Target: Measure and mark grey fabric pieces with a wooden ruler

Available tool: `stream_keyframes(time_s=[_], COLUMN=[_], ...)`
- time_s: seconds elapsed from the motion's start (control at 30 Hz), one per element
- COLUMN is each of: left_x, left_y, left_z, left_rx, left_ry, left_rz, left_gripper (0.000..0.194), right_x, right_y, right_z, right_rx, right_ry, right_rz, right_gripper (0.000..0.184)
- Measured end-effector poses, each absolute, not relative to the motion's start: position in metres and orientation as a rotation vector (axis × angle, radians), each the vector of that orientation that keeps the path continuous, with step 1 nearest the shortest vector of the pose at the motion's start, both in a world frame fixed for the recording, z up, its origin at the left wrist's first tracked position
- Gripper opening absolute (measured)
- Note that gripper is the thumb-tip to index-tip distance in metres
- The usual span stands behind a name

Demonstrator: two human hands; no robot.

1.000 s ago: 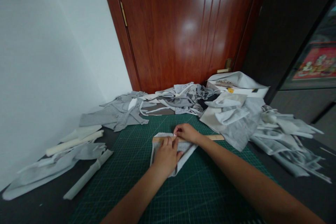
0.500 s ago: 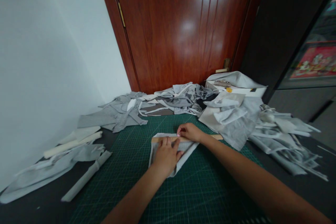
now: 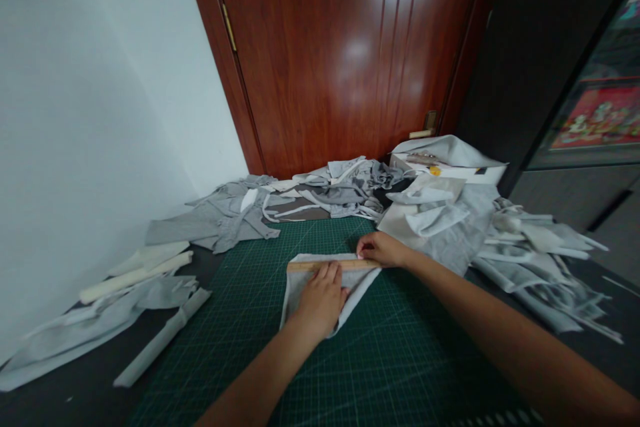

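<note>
A grey piece of fabric (image 3: 306, 287) with pale edges lies on the green cutting mat (image 3: 395, 360). Across its far side runs a wooden ruler (image 3: 303, 267). My left hand (image 3: 325, 293) rests on the ruler and fabric, its fingers stretched out and pressing down. At the ruler's far edge, near the fabric's right corner, my right hand (image 3: 383, 250) is closed in a pinch. Between its fingertips is a small pink bit that looks like tailor's chalk, mostly covered. My right hand and forearm hide the ruler's right end.
Grey garments and scraps (image 3: 220, 217) heap along the mat's far left. Rolled fabric pieces (image 3: 163, 337) lie left. More cloth (image 3: 455, 220) and a white box (image 3: 480, 173) stand at the back right, with a pile of strips (image 3: 545, 280) beside them. A wooden door (image 3: 320, 67) rises behind.
My right hand has slid right along the ruler's far edge to near the fabric's corner, still pinching the pink bit. My left hand still presses the ruler, its fingers slightly closer together.
</note>
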State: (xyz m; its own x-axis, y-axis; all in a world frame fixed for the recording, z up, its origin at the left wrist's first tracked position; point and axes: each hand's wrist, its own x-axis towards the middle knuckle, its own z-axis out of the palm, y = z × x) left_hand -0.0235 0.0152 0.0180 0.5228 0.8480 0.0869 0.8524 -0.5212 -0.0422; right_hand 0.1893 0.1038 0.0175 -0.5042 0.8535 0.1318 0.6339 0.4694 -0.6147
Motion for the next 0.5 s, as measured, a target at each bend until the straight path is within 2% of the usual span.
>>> stream_keyframes(time_s=[0.5], left_x=[-0.015], left_y=[0.017], left_z=[0.012], left_rx=[-2.706], left_ry=[-1.429], left_rz=[-0.255], left_gripper=[0.049], right_x=[0.209], right_y=[0.103], right_z=[0.019], right_rx=[-1.207], right_ry=[-2.351], right_rz=[0.708], right_gripper=[0.016])
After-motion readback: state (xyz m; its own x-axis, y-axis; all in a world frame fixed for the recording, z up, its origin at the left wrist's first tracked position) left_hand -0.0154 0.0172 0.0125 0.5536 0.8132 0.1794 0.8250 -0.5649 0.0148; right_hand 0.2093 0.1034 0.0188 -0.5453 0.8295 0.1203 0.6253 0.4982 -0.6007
